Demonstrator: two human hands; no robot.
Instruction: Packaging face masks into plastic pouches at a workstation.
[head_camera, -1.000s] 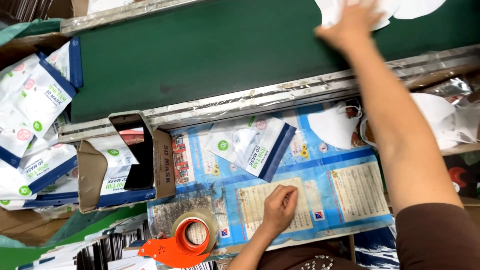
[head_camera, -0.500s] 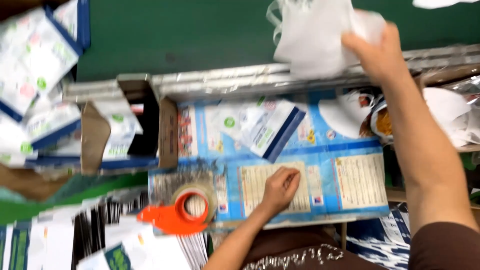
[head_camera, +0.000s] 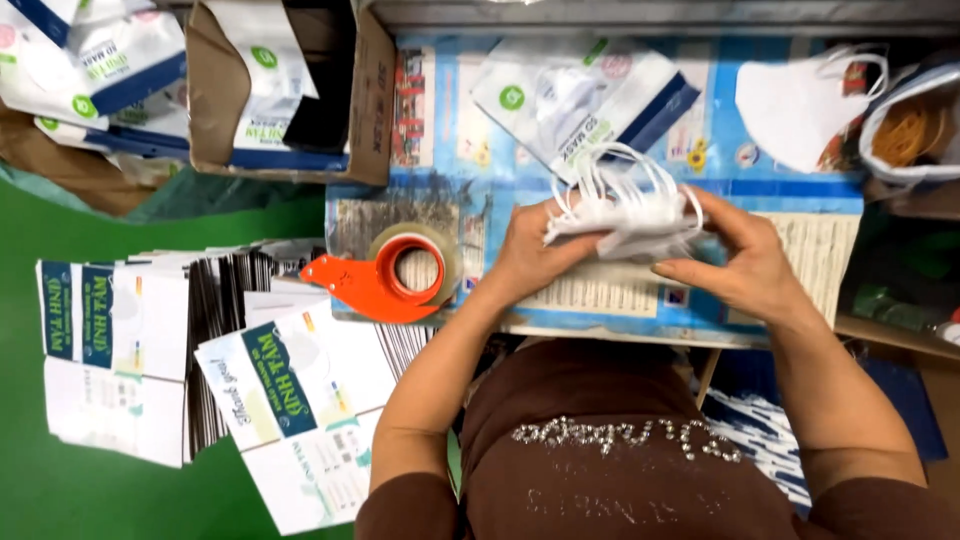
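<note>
The stack of white face masks sits at the middle of the surface, gathered with its ear loops sticking up at twelve o'clock, not yet put in any pouch. The left hand clasps its nine o'clock end; the right hand pinches its three o'clock end. At nine o'clock lie flat printed cartons and an orange tape dispenser; an empty mask pouch lies at twelve, a single mask at two.
</note>
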